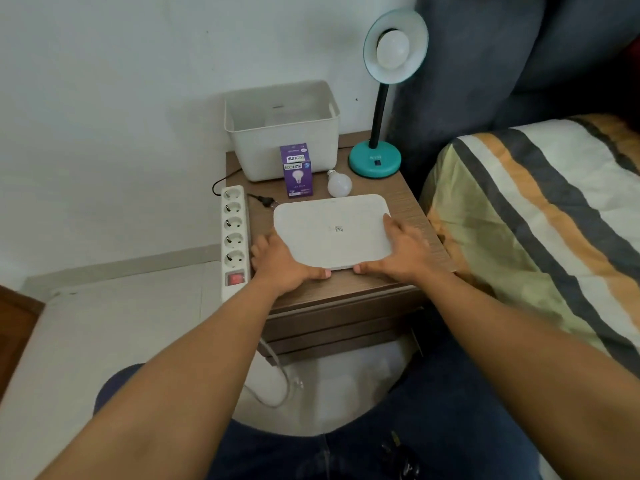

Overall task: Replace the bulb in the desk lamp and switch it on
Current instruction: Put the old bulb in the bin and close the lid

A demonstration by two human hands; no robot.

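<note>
A teal desk lamp (374, 162) stands at the back right of the wooden bedside table (412, 206), its shade tilted toward me with a white bulb (393, 50) screwed in. A loose white bulb (338, 183) lies on the table beside a purple bulb box (296, 171). A flat white lid (332, 230) lies on the table's front. My left hand (284, 261) grips its near left corner and my right hand (401, 249) grips its near right edge. The lamp's black plug (264, 200) lies unplugged near the lid.
An open white storage bin (282, 133) stands at the back of the table. A white power strip (235, 237) with a red switch runs along the table's left edge. A bed with a striped blanket (540, 209) is on the right. My knees are below the table.
</note>
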